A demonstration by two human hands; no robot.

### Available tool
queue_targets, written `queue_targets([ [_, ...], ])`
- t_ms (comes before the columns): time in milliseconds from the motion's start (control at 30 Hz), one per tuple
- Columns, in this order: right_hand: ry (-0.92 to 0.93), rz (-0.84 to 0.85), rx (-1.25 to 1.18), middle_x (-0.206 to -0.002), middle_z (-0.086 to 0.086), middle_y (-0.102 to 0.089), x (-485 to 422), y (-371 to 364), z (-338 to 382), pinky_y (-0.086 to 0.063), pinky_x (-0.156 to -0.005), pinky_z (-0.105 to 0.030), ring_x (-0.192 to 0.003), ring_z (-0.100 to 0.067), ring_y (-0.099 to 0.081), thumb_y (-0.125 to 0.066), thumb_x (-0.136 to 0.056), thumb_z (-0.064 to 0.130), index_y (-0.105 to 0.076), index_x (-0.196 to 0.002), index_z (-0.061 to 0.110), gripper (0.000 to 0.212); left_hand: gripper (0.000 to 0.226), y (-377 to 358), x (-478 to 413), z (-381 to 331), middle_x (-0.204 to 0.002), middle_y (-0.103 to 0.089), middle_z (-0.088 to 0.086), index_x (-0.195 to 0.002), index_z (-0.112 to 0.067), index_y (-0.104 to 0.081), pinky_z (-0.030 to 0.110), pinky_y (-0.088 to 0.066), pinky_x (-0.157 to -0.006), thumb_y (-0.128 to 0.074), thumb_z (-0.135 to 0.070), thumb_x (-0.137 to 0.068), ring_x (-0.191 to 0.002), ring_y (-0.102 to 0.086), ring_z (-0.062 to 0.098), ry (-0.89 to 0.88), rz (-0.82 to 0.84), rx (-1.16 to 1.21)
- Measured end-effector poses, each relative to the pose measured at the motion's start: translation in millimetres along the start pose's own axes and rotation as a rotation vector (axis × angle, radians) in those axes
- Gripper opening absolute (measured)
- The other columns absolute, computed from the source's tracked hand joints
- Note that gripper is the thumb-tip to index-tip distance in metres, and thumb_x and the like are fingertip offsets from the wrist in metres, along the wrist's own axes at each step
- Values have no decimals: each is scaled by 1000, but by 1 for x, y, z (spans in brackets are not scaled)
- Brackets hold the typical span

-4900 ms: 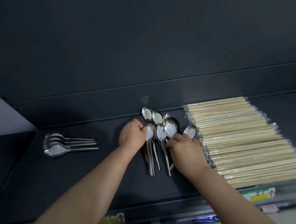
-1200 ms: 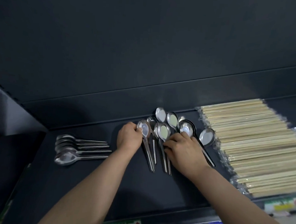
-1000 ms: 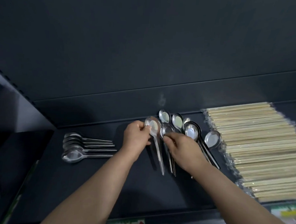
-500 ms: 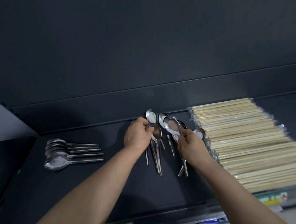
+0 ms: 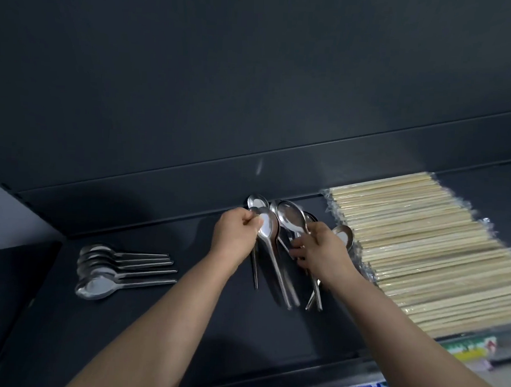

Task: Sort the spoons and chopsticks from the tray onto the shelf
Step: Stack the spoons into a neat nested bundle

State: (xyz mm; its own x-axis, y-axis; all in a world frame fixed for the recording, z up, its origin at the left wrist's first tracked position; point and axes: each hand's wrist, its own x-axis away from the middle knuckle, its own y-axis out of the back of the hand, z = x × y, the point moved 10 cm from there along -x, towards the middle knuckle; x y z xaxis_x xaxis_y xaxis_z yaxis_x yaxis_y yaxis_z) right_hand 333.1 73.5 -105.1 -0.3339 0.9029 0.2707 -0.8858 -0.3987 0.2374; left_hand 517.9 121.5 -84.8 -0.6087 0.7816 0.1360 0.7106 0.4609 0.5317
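Several steel spoons (image 5: 278,250) lie bunched in the middle of the dark shelf (image 5: 182,316), bowls toward the back. My left hand (image 5: 236,234) pinches one spoon (image 5: 268,226) by its bowl, the handle slanting down to the right. My right hand (image 5: 319,250) grips another spoon (image 5: 291,217) at the neck, its bowl lifted above the bunch. One spoon bowl (image 5: 344,234) shows behind my right hand. Wrapped wooden chopsticks (image 5: 423,249) lie in a wide layer to the right.
A second group of spoons (image 5: 117,267) lies stacked on the left of the shelf, handles pointing right. The shelf's back wall (image 5: 253,104) rises close behind. Price labels (image 5: 474,348) mark the front edge.
Both hands have each picked a spoon out of the bunch and lifted its bowl. The spoons, earlier fanned out, are now drawn closer together. The left stack has not moved.
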Motion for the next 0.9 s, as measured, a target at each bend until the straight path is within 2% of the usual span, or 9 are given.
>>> queue_targets([
  [100,-26,77,7,-91,-8,-67,5,-20,3,-55,-77,-43,-78,-24,-67,-44,-99,16,-52,-103,20,9,14,0,9,-3,-81,-68,7,-84,-8,-66,27,-50,-52,-61,-17,-93,-66,-61,14,27,18,180],
  [167,-62,164,-107,-93,-14,-65,14,-38,7,-57,-60,-36,-71,-27,-69,-39,-102,15,-51,-111,15,16,11,5,15,-2,-84,-70,9,-83,-11,-63,23,-49,-49,-62,-15,-93,-63,-62,13,29,-15,250],
  [267,-23,212,-17,-86,-8,-64,24,-51,17,-48,-49,-24,-56,-14,-61,-37,-103,23,-51,-116,16,21,8,18,24,10,-87,-70,11,-87,-11,-61,20,-50,-48,-63,-14,-93,-63,-65,13,53,-72,335],
  [400,49,342,97,-88,0,-67,39,-80,26,-49,-67,-26,-77,-11,-62,-49,-98,37,-51,-116,19,26,9,44,34,33,-93,-69,14,-91,-11,-56,26,-55,-55,-65,-13,-91,-75,-70,20,87,-148,417],
  [500,57,436,131,-84,-1,-63,51,-111,30,-48,-52,-25,-53,-11,-56,-46,-100,24,-46,-115,19,15,13,71,41,50,-94,-68,10,-94,-15,-54,26,-54,-54,-66,-15,-90,-75,-69,19,84,-201,359],
  [567,76,470,195,-82,0,-60,56,-130,31,-47,-49,-26,-47,-10,-52,-42,-101,22,-44,-114,22,13,18,94,44,61,-92,-67,2,-99,-21,-52,32,-56,-60,-68,-21,-88,-77,-67,17,57,-227,239],
  [667,209,481,494,-77,7,-60,58,-155,38,-47,-66,-34,-62,-11,-55,-41,-100,30,-43,-114,28,14,9,122,49,85,-86,-69,-6,-90,-28,-59,41,-57,-76,-67,-25,-88,-80,-66,15,76,-192,135],
  [767,292,526,792,-95,6,-61,69,-181,43,-47,-82,-34,-93,-20,-60,-40,-98,41,-42,-119,31,24,9,149,58,111,-85,-69,-8,-81,-27,-61,40,-55,-77,-66,-24,-89,-78,-63,14,112,-206,83],
  [900,393,510,1003,-116,-2,-61,84,-219,52,-42,-81,-33,-108,-27,-56,-36,-100,40,-44,-126,26,31,15,185,73,139,-79,-67,-4,-76,-26,-59,40,-54,-75,-62,-26,-91,-77,-64,20,128,-289,40],
])
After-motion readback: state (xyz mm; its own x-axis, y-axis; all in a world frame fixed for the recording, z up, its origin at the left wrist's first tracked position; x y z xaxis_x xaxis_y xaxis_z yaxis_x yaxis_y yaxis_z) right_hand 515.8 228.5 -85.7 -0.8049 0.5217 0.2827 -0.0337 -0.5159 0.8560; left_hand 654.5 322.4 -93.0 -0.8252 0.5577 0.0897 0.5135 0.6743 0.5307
